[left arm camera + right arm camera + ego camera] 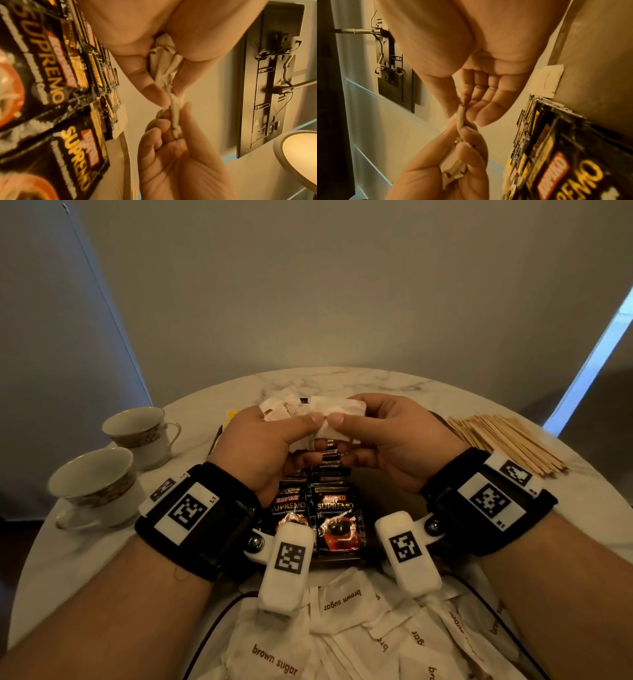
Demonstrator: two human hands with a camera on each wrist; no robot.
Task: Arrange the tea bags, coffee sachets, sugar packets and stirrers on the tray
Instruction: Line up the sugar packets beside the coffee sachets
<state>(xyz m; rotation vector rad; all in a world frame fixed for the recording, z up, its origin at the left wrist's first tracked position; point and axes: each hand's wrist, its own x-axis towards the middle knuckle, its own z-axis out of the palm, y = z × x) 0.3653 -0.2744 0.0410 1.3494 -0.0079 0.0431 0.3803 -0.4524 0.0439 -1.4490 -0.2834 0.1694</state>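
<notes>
Left hand: raised over the tray, fingers and thumb curled round a bunch of white sugar packets, thumb tip pressed on top. Right hand: level with the left, thumb and fingers pinching the same bunch from the other side; the two thumb tips nearly touch. Coffee sachets: black, in two overlapping rows directly beneath the hands, on the tray; the tray itself is mostly hidden. Loose sugar packets: heaped at the near edge of the table, printed "brown sugar". Stirrers: wooden, piled to the right, beside the right wrist. Two teacups: left of the tray, upright.
</notes>
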